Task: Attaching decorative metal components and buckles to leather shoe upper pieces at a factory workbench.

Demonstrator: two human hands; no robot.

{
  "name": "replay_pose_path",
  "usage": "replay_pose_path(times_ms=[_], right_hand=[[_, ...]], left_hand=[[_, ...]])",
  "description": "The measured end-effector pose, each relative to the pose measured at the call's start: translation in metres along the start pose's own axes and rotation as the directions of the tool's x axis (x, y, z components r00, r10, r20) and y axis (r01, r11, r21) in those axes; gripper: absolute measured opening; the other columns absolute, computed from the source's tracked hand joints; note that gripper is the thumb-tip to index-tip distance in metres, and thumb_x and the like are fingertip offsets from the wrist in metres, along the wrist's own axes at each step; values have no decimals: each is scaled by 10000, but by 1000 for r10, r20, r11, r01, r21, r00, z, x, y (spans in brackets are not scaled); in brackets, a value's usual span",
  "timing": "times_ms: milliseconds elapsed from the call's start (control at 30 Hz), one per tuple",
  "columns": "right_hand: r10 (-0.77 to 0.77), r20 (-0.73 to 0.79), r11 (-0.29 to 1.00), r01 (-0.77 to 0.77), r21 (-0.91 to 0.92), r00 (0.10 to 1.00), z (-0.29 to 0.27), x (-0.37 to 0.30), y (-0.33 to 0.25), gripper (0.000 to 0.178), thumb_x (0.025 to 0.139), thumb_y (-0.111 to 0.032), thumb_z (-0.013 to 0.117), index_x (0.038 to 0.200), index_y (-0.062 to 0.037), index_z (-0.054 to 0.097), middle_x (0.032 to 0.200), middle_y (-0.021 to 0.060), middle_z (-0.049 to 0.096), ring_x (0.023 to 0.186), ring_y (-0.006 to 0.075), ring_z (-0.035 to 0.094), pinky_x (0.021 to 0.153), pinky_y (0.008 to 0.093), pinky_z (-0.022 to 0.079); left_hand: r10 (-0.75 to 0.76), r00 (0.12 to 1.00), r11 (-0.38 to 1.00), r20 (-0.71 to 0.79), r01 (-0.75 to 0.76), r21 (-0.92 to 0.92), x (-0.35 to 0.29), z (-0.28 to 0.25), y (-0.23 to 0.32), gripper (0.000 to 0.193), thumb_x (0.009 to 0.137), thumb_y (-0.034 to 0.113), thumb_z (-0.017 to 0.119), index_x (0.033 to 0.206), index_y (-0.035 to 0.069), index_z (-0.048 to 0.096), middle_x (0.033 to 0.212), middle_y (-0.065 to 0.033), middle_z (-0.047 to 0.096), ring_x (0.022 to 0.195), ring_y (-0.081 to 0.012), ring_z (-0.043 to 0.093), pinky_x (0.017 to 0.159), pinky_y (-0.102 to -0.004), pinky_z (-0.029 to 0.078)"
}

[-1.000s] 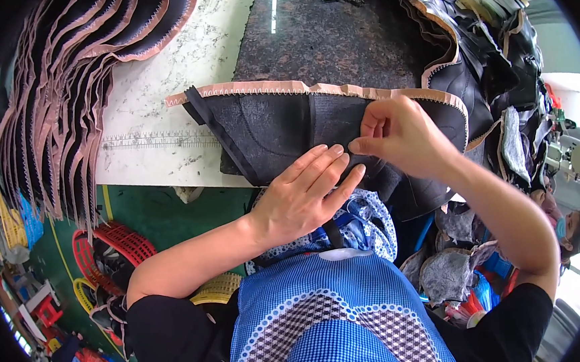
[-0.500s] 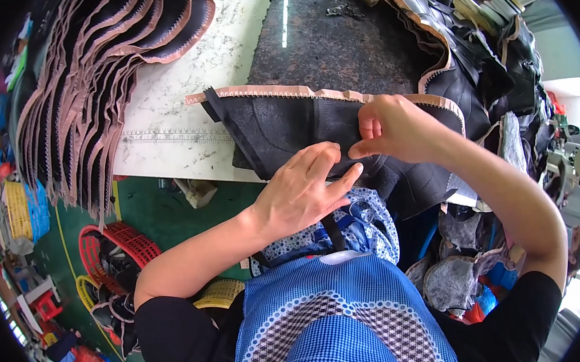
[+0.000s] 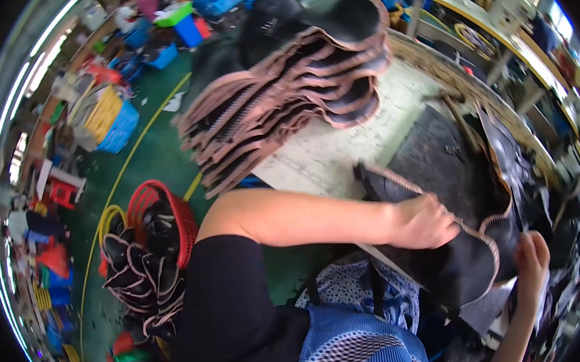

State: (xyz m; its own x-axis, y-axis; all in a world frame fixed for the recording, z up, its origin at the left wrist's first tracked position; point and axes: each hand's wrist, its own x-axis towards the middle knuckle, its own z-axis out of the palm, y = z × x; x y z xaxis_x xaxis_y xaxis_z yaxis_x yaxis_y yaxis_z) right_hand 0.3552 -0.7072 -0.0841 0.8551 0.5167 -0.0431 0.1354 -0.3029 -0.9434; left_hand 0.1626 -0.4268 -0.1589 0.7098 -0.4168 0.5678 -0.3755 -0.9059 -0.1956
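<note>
A black leather piece (image 3: 437, 271) with a tan, zigzag-stitched edge lies at the near side of the worktable. My left hand (image 3: 424, 222) reaches across to it, fingers closed at its stitched edge. To the right, my right hand (image 3: 532, 258) is curled beside a pile of black leather pieces (image 3: 514, 165). Blur and the turn of the fingers hide what, if anything, it pinches. Beyond the piece lies a dark board (image 3: 429, 151) on the white tabletop (image 3: 349, 157).
Several stacked black leather pieces (image 3: 284, 94) with tan edges overhang the table's left end. On the green floor, a red basket (image 3: 185, 222) stands by a heap of black pieces (image 3: 142, 279). A yellow and blue basket (image 3: 114, 119) is farther left.
The view has swung left. My hands, close together over the leather piece before, are now apart: the left reaches along the stitched edge, the right has moved to the pile's side.
</note>
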Motion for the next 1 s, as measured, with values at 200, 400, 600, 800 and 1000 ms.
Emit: replay_pose_path(times_ms=[200, 400, 600, 800, 1000], right_hand=[[-53, -98, 982, 70, 176, 994, -67, 6, 30, 159, 1024, -231, 645, 1015, -74, 666, 756, -69, 476, 681, 17, 408, 611, 184, 301], [-93, 160, 989, 110, -103, 983, 15, 33, -6, 179, 983, -178, 669, 907, -15, 675, 721, -21, 578, 663, 60, 535, 617, 223, 413], [-319, 375, 801, 459, -383, 870, 101, 110, -12, 188, 891, -134, 721, 1032, -10, 708, 831, 111, 721, 744, 242, 688, 713, 355, 541], [-366, 276, 663, 457, -593, 889, 146, 172, 36, 211, 851, -154, 747, 1019, -30, 716, 869, 159, 736, 837, 364, 716, 754, 442, 565], [-608, 214, 414, 535, -737, 765, 148, 169, 33, 116, 894, -137, 670, 847, -43, 622, 837, 131, 688, 793, 375, 690, 691, 485, 559]], left_hand=[[-424, 864, 891, 270, 451, -44, 44, -196, -258, 364, 921, 304, 660, 1190, 65, 713, 1107, -184, 734, 959, -291, 721, 810, -435, 578], [-737, 79, 530, 672, 683, 502, -121, -284, -366, 276, 980, 367, 661, 1002, 94, 698, 789, 13, 633, 645, -120, 539, 579, -350, 471], [-880, 223, 381, 419, 859, 342, -140, -255, -364, 328, 946, 228, 703, 1217, 78, 595, 777, 10, 586, 703, -106, 572, 608, -295, 455], [-677, 712, 666, -185, 700, 257, -101, -240, -272, 283, 994, 117, 650, 1272, 64, 640, 1145, -81, 671, 1067, -197, 649, 980, -322, 491], [-532, 846, 832, 15, 526, -176, -43, -120, -108, 249, 807, -57, 704, 1036, 41, 694, 1054, -90, 667, 974, -242, 668, 866, -341, 534]])
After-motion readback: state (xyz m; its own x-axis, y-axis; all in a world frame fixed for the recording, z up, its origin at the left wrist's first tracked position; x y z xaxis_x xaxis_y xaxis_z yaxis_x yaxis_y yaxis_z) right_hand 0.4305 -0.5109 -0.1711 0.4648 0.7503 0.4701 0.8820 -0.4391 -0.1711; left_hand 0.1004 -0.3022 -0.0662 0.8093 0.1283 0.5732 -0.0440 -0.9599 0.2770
